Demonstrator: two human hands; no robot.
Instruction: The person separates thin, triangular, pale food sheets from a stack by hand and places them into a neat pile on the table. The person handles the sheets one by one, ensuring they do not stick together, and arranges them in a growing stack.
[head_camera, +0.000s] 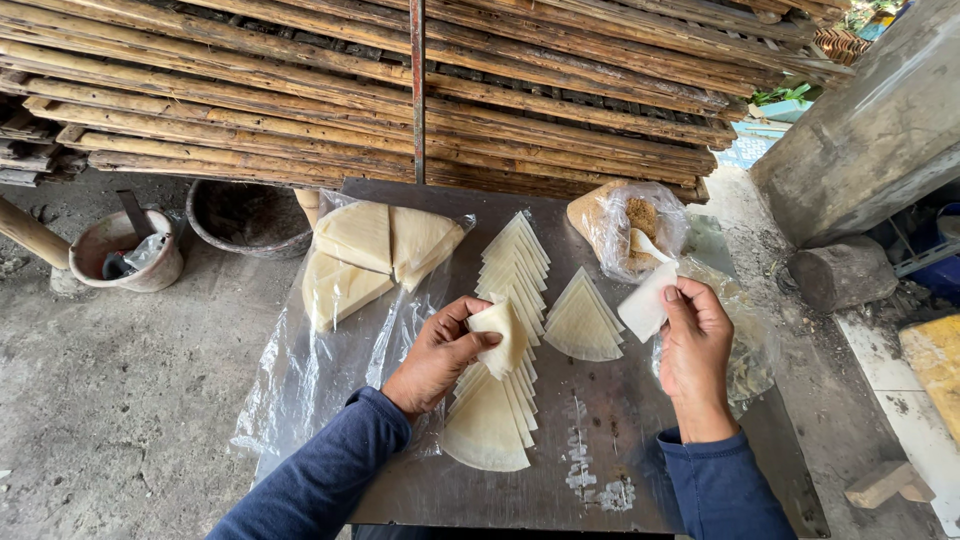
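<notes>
The left hand (438, 352) is closed around a folded pale wrapper (502, 335), thumb on top and fingers curled beneath, so that the wrapper forms a small cone standing up out of the grip. It is held just above a long fanned row of wedge-shaped wrappers (505, 350) that runs down the middle of a metal tray (620, 440). The right hand (695, 355) pinches a flat white sheet (647, 300) between thumb and fingertips, gripping its lower corner, with the rest of the sheet sticking up to the left of the fingers. Between the two hands lies a smaller fan of wrappers (583, 322). Just beyond the right hand sits a clear plastic bag (630, 228) with brown crumbly filling and a white spoon (650, 247) in it. Larger folded dough pieces (372, 250) rest on plastic film (330, 370) to the left.
</notes>
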